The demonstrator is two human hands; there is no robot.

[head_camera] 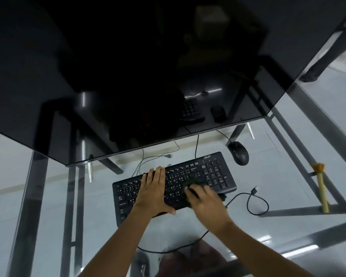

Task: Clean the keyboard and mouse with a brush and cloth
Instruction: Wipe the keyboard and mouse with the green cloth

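A black keyboard [212,172] lies at a slant on a glass table [288,176]. My left hand [153,189] rests flat on its left half, fingers together and pointing away from me. My right hand [203,198] is blurred over the middle keys and presses a dark cloth [190,184] against them. A black mouse [239,153] sits beyond the keyboard's right end, apart from both hands. A brush [321,186] with a pale yellow handle lies on the glass at the far right.
A large dark monitor screen [128,66] fills the upper view just behind the keyboard. A loose black USB cable [257,200] loops right of the keyboard, and thin wires [148,158] run behind it. Table frame bars and floor show through the glass.
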